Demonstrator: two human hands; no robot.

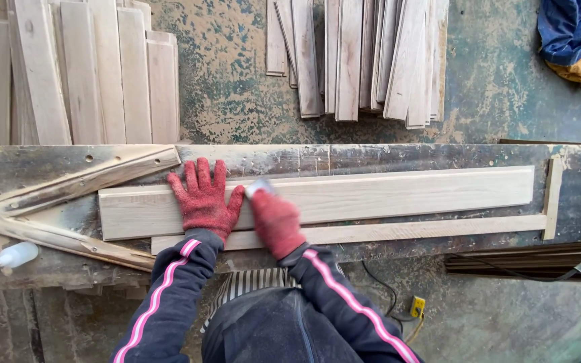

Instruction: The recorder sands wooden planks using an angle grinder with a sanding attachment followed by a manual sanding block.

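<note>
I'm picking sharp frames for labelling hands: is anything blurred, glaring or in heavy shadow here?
Head view: the right hand is motion-blurred, along with the small pale thing it holds, too smeared to identify; the left hand, flat on the long board, is sharp. Light is soft and even, with no glare or hard shadows on the workbench.

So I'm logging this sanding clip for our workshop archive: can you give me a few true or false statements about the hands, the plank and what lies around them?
1. Both hands wear red gloves. True: the left hand and right hand both do.
2. The left hand lies flat on the long plank. True.
3. The right hand is empty. False: it holds a small pale pad against the plank.
4. The plank stands upright. False: it lies flat on the workbench.
5. Stacks of boards lie beyond the bench. True.
</note>
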